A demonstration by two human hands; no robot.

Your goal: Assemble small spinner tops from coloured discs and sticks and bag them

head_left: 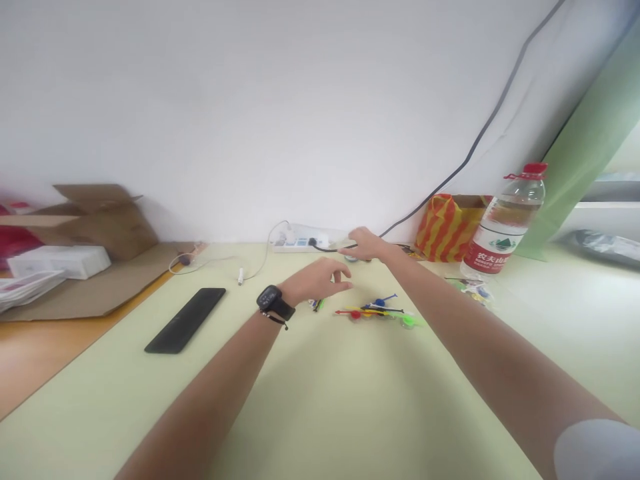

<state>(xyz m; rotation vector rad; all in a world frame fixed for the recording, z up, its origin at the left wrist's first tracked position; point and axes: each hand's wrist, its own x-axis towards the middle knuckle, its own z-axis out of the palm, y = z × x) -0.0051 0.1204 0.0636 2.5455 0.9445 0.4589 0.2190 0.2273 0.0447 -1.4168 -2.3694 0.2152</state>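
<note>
My left hand (323, 279), with a black watch (275, 303) on its wrist, hovers over the table. Its thumb and fingers are curved and apart, with nothing between them. Below it lie small coloured pieces (316, 305), partly hidden. To its right is a cluster of plastic pieces with thin arrow-shaped arms: red (355, 314), blue (380, 303) and green (408, 321), with yellow and black ones among them. My right hand (369, 244) reaches to the back near the wall, fingers bent, beside a pale item and a small round thing (351, 259). What its fingertips grip is hidden.
A white power strip (300, 245) with plugs lies along the wall. A black slab (186, 320) and a white cable plug (241, 276) are on the left. Cardboard (115, 227) stands beyond. A water bottle (505, 230), striped bag (440, 227) and small packet (475, 291) are right.
</note>
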